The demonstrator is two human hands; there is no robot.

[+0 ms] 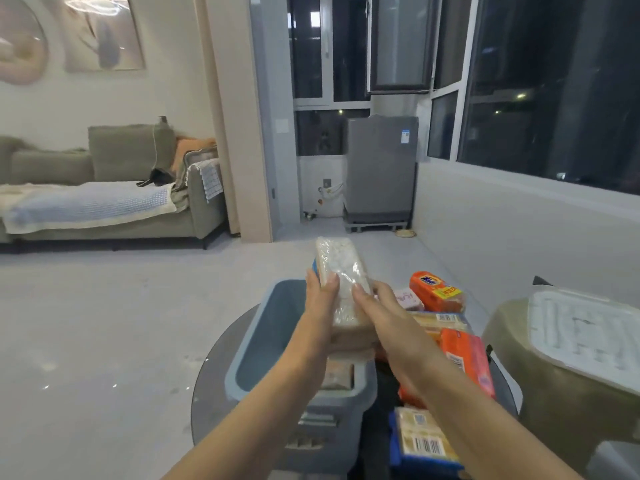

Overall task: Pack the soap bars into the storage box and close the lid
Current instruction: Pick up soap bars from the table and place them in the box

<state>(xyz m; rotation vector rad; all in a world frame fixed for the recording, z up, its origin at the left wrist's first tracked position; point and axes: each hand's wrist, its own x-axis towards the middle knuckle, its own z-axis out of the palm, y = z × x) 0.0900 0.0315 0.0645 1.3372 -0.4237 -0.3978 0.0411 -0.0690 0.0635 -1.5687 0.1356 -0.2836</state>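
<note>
Both hands hold one clear-wrapped pack of pale soap bars (341, 271) above the open grey-blue storage box (256, 344). My left hand (320, 299) grips its left side and my right hand (375, 308) its right side. The pack is tilted, far end up. Inside the box, under my arms, a wrapped brownish soap bar (339, 375) lies at the near end. To the right of the box lie more soap packs: an orange one (434, 292), a pink-orange one (467, 358), a yellowish one (440, 320) and a blue-edged one (424, 438). The translucent lid (585, 334) rests on a stool at right.
The box stands on a round glass table (211, 382). An olive stool (554, 410) stands close on the right. Beyond lie open floor, a grey sofa (104, 202) at left and a washing machine (379, 171) by dark windows.
</note>
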